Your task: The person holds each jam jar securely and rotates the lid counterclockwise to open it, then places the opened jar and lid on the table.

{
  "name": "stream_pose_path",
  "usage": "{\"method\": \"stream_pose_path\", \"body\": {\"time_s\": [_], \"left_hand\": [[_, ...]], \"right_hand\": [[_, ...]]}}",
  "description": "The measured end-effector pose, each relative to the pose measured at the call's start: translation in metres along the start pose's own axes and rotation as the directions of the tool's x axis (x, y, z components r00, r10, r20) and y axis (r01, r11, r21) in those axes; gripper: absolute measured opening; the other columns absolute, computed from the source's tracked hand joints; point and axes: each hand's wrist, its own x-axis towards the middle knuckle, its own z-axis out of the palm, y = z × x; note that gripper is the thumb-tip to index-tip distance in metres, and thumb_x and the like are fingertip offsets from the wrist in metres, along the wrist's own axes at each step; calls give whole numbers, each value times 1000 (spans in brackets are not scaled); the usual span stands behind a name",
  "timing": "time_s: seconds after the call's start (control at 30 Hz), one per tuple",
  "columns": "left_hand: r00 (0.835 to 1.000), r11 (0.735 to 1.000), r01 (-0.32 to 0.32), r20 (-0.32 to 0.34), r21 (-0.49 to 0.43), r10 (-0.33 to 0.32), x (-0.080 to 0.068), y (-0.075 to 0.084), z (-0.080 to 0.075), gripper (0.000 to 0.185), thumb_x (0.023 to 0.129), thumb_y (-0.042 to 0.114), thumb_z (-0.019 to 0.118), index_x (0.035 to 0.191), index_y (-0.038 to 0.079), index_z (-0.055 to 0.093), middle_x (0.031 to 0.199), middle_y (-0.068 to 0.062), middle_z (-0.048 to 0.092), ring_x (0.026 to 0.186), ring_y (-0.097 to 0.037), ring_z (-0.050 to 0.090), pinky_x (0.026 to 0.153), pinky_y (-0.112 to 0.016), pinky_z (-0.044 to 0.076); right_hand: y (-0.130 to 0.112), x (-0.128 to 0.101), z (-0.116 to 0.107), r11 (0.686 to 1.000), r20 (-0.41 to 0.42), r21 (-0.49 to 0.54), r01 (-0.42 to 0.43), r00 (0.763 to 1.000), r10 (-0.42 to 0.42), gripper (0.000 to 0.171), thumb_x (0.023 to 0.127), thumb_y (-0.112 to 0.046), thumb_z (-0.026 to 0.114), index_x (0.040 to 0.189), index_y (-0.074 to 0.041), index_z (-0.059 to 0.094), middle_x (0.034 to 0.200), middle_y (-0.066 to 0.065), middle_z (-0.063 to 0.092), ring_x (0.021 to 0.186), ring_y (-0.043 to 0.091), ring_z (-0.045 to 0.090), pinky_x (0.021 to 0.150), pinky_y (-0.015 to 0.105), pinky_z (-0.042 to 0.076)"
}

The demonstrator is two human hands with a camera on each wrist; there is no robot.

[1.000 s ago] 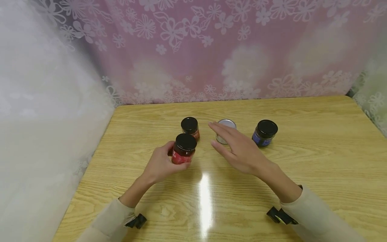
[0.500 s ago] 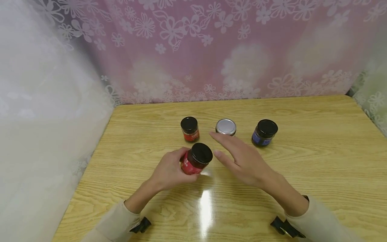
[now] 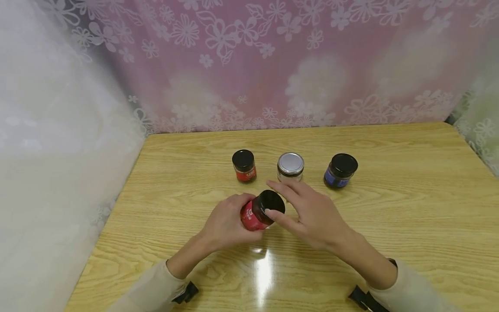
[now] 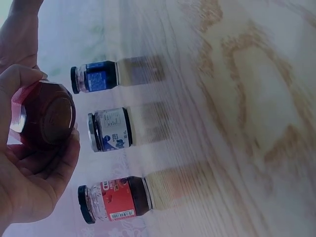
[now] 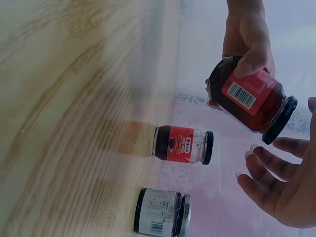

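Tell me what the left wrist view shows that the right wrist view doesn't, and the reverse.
Only the left wrist view shows the blue-labelled jar and the underside of the held jar. Only the right wrist view shows the held jar's black lid and the barcode on its red label. Both show the left hand gripping the held jar, plus the standing red-labelled jar and the silver-lidded jar.

2 arms out fwd, L hand curled in grip, R hand near w/ fingers parted.
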Motion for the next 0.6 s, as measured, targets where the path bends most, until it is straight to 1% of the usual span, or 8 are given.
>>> {"method": "stream_pose_path", "body": {"time_s": [0.13, 0.27, 0.33, 0.47, 0.6], "left_hand": [[1000, 1000, -3, 11, -18, 3, 0, 1, 1, 58, 64, 34, 80, 114, 12, 62, 96, 6, 62, 80, -6, 55, 63, -20, 49], [1000, 1000, -3, 20, -9, 3, 0, 2, 2, 57, 64, 37, 78, 114, 13, 62, 96, 9, 61, 80, -5, 55, 62, -19, 48], [1000, 1000, -8, 20, -2, 8, 0, 3, 3, 57, 64, 38, 78, 114, 14, 62, 95, 9, 61, 79, -4, 54, 62, -19, 48], [999, 1000, -19, 30, 3, 19, 0, 4, 3, 57, 65, 38, 78, 114, 13, 61, 95, 9, 61, 79, -4, 54, 63, -19, 48], [999, 1000, -24, 40, -10, 24, -1, 5, 3, 59, 65, 38, 78, 115, 12, 61, 96, 8, 61, 80, -4, 54, 64, -19, 48]], "right_hand": [[-3, 1, 3, 997, -25, -76, 15, 1000, -17, 60, 90, -60, 52, 139, -26, 49, 126, 2, 55, 103, 19, 59, 74, 40, 51], [-6, 3, 5, 991, -28, -134, 16, 999, -20, 62, 88, -64, 50, 137, -27, 52, 120, 2, 58, 93, 19, 61, 71, 39, 51], [-7, 3, 5, 988, -28, -154, 11, 1000, -15, 61, 88, -65, 49, 135, -27, 53, 118, 1, 59, 92, 20, 62, 71, 40, 50], [-7, 4, 7, 986, -43, -165, 8, 999, -15, 58, 88, -64, 49, 127, -22, 58, 111, 0, 61, 85, 19, 63, 66, 39, 49], [-7, 4, 9, 990, -59, -138, -6, 998, -3, 51, 88, -60, 51, 116, -19, 59, 100, -4, 62, 73, 13, 58, 57, 32, 44]]}}
